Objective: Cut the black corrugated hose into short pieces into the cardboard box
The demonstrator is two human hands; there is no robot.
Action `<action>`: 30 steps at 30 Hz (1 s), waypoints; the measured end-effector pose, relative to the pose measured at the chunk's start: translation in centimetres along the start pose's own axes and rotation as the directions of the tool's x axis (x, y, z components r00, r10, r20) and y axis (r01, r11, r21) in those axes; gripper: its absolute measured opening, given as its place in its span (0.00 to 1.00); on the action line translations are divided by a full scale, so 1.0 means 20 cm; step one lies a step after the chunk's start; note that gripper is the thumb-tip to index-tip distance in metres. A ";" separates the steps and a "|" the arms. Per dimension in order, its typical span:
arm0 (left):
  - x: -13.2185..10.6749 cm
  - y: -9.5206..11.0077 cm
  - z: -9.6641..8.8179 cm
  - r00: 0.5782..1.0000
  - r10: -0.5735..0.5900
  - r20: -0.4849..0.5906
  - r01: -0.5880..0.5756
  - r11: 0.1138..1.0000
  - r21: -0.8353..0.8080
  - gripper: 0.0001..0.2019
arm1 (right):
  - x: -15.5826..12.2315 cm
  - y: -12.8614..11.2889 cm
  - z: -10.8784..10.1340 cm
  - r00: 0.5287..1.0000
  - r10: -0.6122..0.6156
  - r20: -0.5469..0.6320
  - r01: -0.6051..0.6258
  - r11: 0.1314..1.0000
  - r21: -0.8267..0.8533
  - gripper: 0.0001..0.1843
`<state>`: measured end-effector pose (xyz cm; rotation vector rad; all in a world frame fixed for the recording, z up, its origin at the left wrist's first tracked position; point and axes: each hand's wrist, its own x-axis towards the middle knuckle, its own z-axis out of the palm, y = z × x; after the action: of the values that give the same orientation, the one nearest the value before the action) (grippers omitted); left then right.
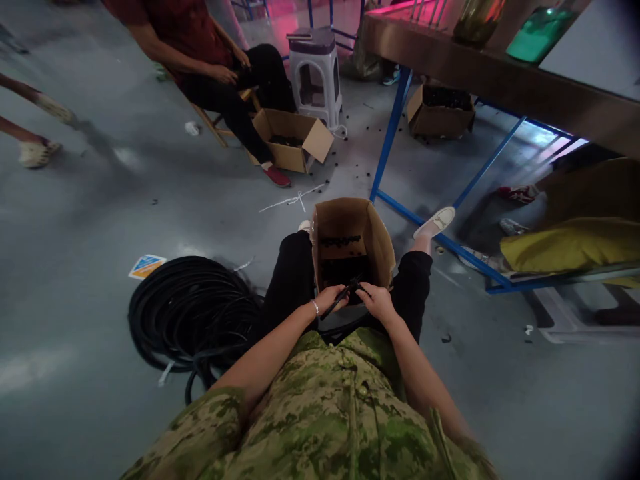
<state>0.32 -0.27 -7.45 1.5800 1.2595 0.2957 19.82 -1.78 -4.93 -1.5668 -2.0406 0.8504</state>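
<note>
Over the open cardboard box (379, 233) between my knees, my two hands almost meet. My left hand (334, 299) is closed around a thin black tube (328, 311), which slants up toward the fingers of the other hand. My right hand (379, 301) is closed too, pinching a small dark thing whose kind I cannot make out. Small black pieces (345, 241) lie inside the box, and its near bottom is in deep shadow. On the floor at my left rests a big coil of black hose (185, 313).
Ahead sits a person (200, 67) beside another open cardboard box (285, 157) and a plastic stool (315, 73). A table on blue legs (393, 133) stands at the right, with a third box (440, 110) beneath it. White string (293, 199) and black scraps litter the floor.
</note>
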 end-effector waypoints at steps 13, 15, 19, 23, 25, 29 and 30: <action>-0.07 0.09 -0.05 0.997 -0.016 -0.076 0.051 0.867 0.497 0.09 | 0.03 -0.05 -0.09 0.994 0.021 0.111 -0.002 0.985 -0.171 0.13; -0.06 0.09 -0.04 0.995 -0.025 -0.094 0.071 0.851 0.521 0.12 | 0.03 -0.05 -0.07 0.997 0.049 0.058 -0.040 0.989 -0.143 0.13; -0.04 0.08 -0.03 0.994 -0.035 -0.107 0.085 0.853 0.516 0.12 | 0.02 -0.03 0.00 0.990 0.130 -0.050 -0.130 0.992 0.011 0.16; -0.03 0.07 -0.02 0.995 -0.024 -0.095 0.065 0.887 0.457 0.10 | 0.00 0.00 0.05 0.976 0.186 -0.109 -0.148 0.946 0.288 0.19; -0.03 0.06 -0.02 0.997 -0.010 -0.077 0.040 0.913 0.405 0.09 | -0.01 0.01 0.04 0.979 0.169 -0.114 -0.130 0.948 0.289 0.19; -0.04 0.04 -0.03 0.997 0.021 -0.074 0.005 0.944 0.331 0.06 | 0.01 -0.01 -0.01 0.997 0.053 -0.055 -0.047 0.995 0.089 0.14; -0.05 0.04 -0.03 0.997 0.034 -0.076 -0.008 0.946 0.324 0.06 | 0.03 -0.02 -0.03 0.999 0.025 -0.019 -0.024 0.998 0.054 0.13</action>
<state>-0.05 -0.66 -6.23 1.8771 1.4077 0.1720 19.80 -1.20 -4.18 -1.5685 -1.9724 0.8877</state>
